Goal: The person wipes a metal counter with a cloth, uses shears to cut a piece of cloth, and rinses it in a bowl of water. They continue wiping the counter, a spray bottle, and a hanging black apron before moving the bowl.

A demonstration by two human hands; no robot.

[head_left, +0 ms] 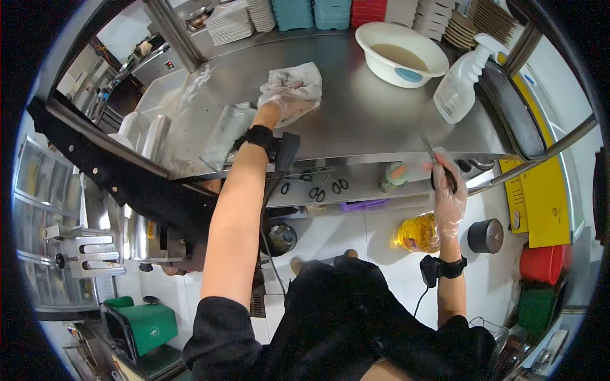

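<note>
My left hand (pixel 287 103), in a clear plastic glove, presses a white cloth (pixel 306 77) onto the steel counter (pixel 356 127), its fingers closed over the fabric. Beside that wrist lies a crumpled clear plastic bag (pixel 223 133). At the counter's front edge my right hand (pixel 450 197), also gloved, grips black-handled scissors (pixel 445 178). Their metal blades point up and away from me, over the edge. The fingers partly hide the handles.
A white basin (pixel 399 71) of cloudy water and a spray bottle (pixel 459 86) stand at the right. Stacked trays (pixel 292 14) line the back. Several scissors (pixel 318 192) and a jar (pixel 393 176) sit on the shelf below. A yellow oil jug (pixel 416 233) is on the floor.
</note>
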